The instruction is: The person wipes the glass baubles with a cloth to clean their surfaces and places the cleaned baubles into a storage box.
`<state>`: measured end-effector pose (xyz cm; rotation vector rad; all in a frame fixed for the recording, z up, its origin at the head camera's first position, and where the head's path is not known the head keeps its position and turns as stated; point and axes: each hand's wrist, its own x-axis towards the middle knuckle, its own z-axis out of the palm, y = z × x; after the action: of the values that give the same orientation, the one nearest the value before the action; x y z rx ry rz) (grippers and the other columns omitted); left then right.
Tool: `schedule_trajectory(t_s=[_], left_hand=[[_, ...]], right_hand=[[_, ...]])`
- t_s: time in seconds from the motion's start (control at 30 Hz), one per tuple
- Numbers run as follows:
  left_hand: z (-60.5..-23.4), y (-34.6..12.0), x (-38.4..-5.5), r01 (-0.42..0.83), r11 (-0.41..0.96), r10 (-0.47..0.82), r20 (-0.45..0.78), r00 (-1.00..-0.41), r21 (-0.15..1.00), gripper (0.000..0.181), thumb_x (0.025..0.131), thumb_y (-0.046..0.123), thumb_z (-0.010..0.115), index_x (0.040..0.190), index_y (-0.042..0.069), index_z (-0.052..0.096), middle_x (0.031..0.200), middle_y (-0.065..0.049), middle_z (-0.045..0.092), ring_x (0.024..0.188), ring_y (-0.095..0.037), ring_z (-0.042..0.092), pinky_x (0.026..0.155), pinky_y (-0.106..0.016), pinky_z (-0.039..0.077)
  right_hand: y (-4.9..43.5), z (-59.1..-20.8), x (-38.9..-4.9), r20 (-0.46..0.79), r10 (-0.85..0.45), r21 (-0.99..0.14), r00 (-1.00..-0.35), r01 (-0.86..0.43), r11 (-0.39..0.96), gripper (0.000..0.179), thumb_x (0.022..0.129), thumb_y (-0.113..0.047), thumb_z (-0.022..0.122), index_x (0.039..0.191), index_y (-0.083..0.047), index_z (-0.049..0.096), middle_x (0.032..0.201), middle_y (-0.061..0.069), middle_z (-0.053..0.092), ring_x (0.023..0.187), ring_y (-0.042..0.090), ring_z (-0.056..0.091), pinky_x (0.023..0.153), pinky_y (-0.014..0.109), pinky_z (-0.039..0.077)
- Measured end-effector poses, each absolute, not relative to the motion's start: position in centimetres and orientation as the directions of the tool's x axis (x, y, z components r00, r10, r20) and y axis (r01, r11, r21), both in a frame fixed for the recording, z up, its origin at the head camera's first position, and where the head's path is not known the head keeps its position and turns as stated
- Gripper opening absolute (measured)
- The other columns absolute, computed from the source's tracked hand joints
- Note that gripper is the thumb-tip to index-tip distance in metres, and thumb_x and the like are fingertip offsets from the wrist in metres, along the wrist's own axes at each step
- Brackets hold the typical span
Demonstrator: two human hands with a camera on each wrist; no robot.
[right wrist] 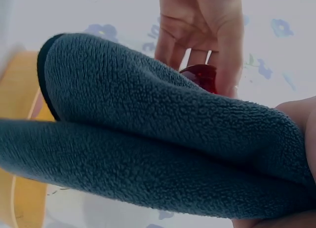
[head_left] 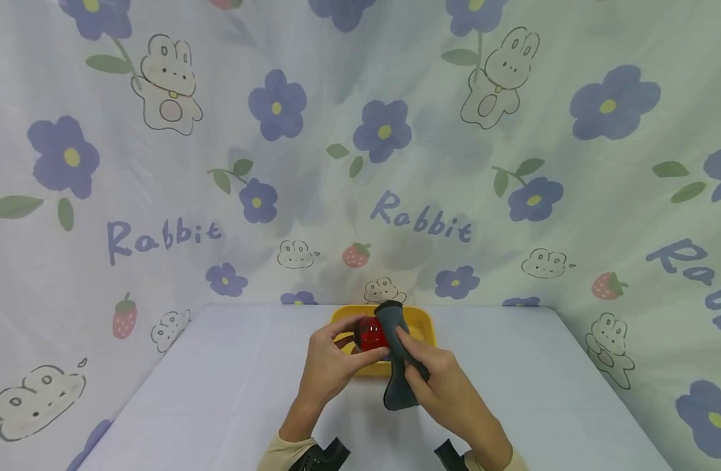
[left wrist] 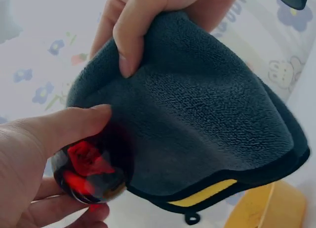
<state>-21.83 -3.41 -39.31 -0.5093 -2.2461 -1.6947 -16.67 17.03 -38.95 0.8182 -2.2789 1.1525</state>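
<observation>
My left hand (head_left: 328, 366) holds a shiny round glass ball (head_left: 372, 334) with red inside, gripped between thumb and fingers. In the left wrist view the glass ball (left wrist: 91, 171) looks clear at its edge, with dark and red shapes within. My right hand (head_left: 449, 383) grips a folded dark grey-blue plush cloth (head_left: 400, 389), thumb on one face and fingers behind. The cloth (left wrist: 197, 109) has a black edging, a yellow label and a small loop. It lies against the right side of the ball and partly hides it in the right wrist view.
A yellow plastic basket (head_left: 372, 370) stands on the white table (head_left: 231, 392) just beyond the hands, partly hidden by them. Behind the table hangs a pale curtain (head_left: 337, 183) printed with rabbits, purple flowers and strawberries.
</observation>
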Motion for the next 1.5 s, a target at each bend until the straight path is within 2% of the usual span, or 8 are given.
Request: schedule_trajectory(t_s=[0.2,0.37,0.5,0.8,0.97,1.1,1.37,1.5], left_hand=[[-39.3,-3.2,-21.5,0.452,0.232,0.185,0.417,-0.89,0.861,0.051,0.071,0.024,0.096,0.119,0.023,0.077,0.107,0.002,0.078,0.093,-0.015,0.071,0.074,-0.026,0.064],[-39.4,-3.0,-21.1,0.5,0.188,0.264,0.446,-0.855,0.846,0.051,0.073,0.021,0.096,0.12,0.023,0.077,0.113,0.001,0.077,0.099,-0.013,0.075,0.083,-0.028,0.065],[-39.3,-3.0,-20.7,0.55,0.182,0.303,0.486,-0.82,0.815,0.053,0.073,0.022,0.096,0.122,0.023,0.076,0.111,0.001,0.076,0.095,-0.013,0.075,0.083,-0.028,0.065],[-39.0,-3.0,-20.3,0.622,0.213,0.35,0.536,-0.768,0.753,0.058,0.074,0.027,0.095,0.128,0.023,0.074,0.103,0.003,0.073,0.09,-0.013,0.069,0.08,-0.027,0.064],[-39.0,-3.0,-20.2,0.611,0.204,0.335,0.532,-0.778,0.765,0.058,0.074,0.027,0.095,0.128,0.022,0.074,0.105,0.002,0.074,0.089,-0.013,0.071,0.078,-0.025,0.064],[-39.0,-3.0,-20.3,0.603,0.169,0.313,0.538,-0.783,0.779,0.056,0.074,0.022,0.095,0.126,0.02,0.075,0.108,-0.001,0.075,0.09,-0.011,0.072,0.078,-0.025,0.064],[-39.4,-2.6,-20.8,0.572,0.049,0.283,0.538,-0.794,0.819,0.055,0.077,0.013,0.092,0.129,0.013,0.073,0.117,-0.01,0.076,0.094,-0.015,0.075,0.08,-0.029,0.065],[-39.5,-2.5,-21.0,0.538,-0.006,0.278,0.518,-0.809,0.843,0.055,0.08,0.012,0.09,0.131,0.01,0.071,0.124,-0.016,0.074,0.088,-0.016,0.077,0.079,-0.03,0.066]], right_hand=[[17.1,-38.8,-16.7,0.653,-0.326,-0.503,-0.683,-0.714,0.487,0.056,0.09,0.013,0.061,0.145,0.0,0.058,0.145,0.018,0.062,0.13,0.033,0.064,0.097,0.04,0.059],[17.5,-38.9,-17.0,0.681,-0.34,-0.46,-0.649,-0.74,0.491,0.059,0.089,0.014,0.062,0.145,-0.004,0.059,0.146,0.013,0.062,0.135,0.034,0.06,0.102,0.044,0.056],[18.0,-39.0,-17.3,0.696,-0.347,-0.43,-0.628,-0.753,0.498,0.063,0.088,0.015,0.062,0.147,-0.008,0.058,0.147,0.011,0.062,0.133,0.033,0.063,0.103,0.043,0.056],[18.7,-38.8,-17.6,0.637,-0.343,-0.54,-0.691,-0.717,0.441,0.061,0.092,0.014,0.056,0.15,-0.009,0.055,0.148,0.011,0.061,0.128,0.029,0.066,0.101,0.045,0.058],[18.8,-38.9,-17.8,0.602,-0.343,-0.606,-0.721,-0.692,0.392,0.06,0.095,0.013,0.052,0.151,-0.009,0.053,0.146,0.01,0.063,0.116,0.017,0.07,0.096,0.032,0.062],[18.9,-39.0,-17.9,0.603,-0.336,-0.624,-0.723,-0.69,0.366,0.059,0.096,0.012,0.051,0.151,-0.009,0.052,0.142,0.012,0.066,0.1,0.012,0.067,0.083,0.023,0.062],[18.9,-39.0,-17.8,0.596,-0.317,-0.65,-0.738,-0.675,0.349,0.059,0.097,0.011,0.05,0.153,-0.008,0.05,0.138,0.016,0.067,0.092,0.011,0.065,0.074,0.023,0.06],[18.9,-38.9,-17.8,0.592,-0.304,-0.664,-0.747,-0.665,0.341,0.059,0.097,0.012,0.051,0.153,-0.006,0.05,0.14,0.017,0.066,0.092,0.012,0.066,0.072,0.023,0.059]])
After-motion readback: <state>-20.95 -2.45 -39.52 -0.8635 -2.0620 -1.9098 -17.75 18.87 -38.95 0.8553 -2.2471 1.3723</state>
